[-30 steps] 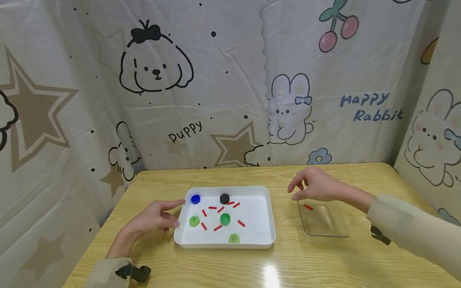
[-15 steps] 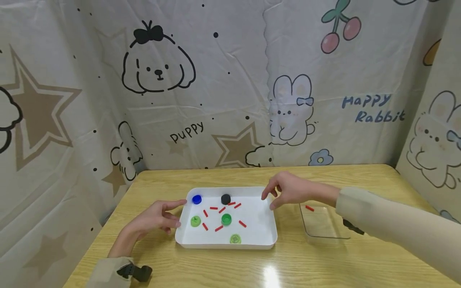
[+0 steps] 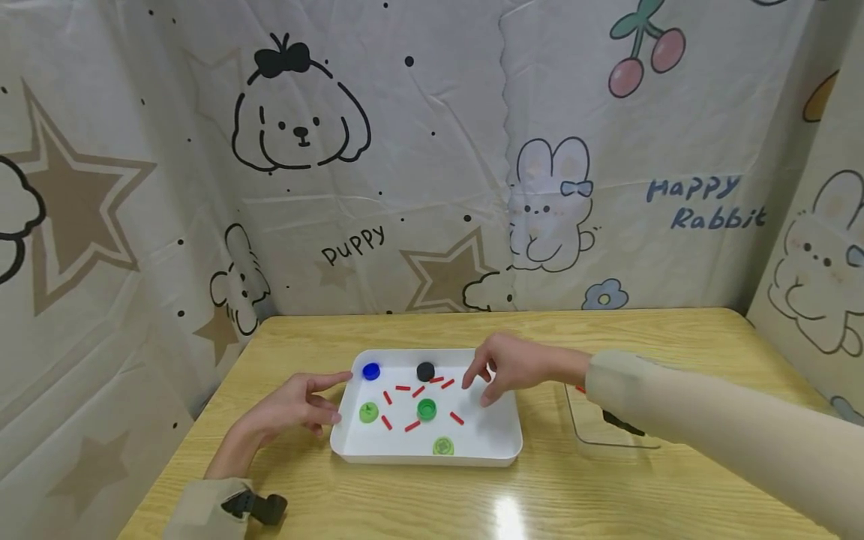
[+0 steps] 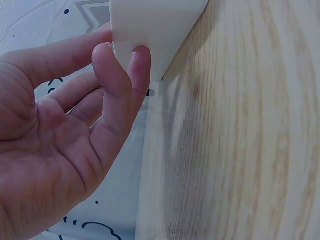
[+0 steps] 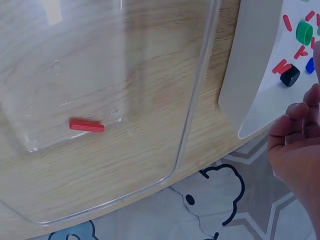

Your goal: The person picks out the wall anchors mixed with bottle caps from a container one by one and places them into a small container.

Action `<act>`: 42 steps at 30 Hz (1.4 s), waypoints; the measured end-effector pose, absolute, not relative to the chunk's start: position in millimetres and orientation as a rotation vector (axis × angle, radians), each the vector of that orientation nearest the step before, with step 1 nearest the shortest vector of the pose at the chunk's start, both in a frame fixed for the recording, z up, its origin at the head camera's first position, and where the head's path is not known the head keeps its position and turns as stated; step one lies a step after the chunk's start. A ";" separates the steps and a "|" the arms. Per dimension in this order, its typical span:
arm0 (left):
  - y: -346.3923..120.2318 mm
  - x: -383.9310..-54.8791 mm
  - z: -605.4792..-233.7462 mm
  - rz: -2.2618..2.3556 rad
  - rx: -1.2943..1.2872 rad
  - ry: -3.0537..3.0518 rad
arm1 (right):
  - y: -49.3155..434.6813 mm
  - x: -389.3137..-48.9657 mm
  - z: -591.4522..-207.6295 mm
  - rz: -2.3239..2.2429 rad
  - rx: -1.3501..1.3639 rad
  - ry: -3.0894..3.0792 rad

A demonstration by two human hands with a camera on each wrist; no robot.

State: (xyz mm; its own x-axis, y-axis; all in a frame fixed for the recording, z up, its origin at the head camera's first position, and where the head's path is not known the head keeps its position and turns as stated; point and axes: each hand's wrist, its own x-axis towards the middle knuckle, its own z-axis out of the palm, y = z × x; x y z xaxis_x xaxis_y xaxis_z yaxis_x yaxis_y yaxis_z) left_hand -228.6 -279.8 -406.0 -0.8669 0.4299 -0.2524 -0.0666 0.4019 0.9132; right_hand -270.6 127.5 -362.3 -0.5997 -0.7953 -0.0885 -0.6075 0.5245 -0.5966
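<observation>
A shallow white tray (image 3: 482, 444) lies on the table, holding several short red sticks (image 3: 412, 426). Among them are a black cap (image 3: 426, 372), a blue cap (image 3: 371, 371), a green cap (image 3: 427, 410) and two light green caps, one near the left side (image 3: 368, 412). My left hand (image 3: 292, 409) touches the tray's left wall with its fingertips; the left wrist view shows the fingers against the white wall (image 4: 155, 25). Over the tray's right part hovers my right hand (image 3: 516, 365), thumb and index finger apart, nothing between them, close to the red sticks.
Right of the tray stands a clear plastic box (image 5: 195, 95) with one red stick (image 5: 86, 125) inside, partly covered by the right sleeve (image 3: 675, 412) in the head view. A printed curtain (image 3: 405, 187) hangs behind the wooden table (image 3: 378, 502).
My right hand has moved left from above the clear box to over the right part of the white tray. The left hand stays at the tray's left wall.
</observation>
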 end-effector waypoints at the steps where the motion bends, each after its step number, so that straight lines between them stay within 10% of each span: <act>1: -279.9 -228.6 -406.1 1.470 0.309 2.211 | 125.7 -271.1 -362.8 -0.745 -1.160 2.409; 42: -280.2 -229.6 -408.2 1.472 0.295 2.210 | 85.9 -269.0 -403.5 -0.740 -0.980 2.416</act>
State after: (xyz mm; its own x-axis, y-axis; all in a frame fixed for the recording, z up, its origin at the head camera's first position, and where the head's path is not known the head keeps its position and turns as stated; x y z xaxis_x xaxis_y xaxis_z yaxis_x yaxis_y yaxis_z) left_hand -229.6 -280.2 -408.2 -0.8684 0.4226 -0.2593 -0.0766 0.4025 0.9122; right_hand -269.0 85.9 -403.5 -0.6586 -0.7295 -0.1846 -0.5010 0.6081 -0.6158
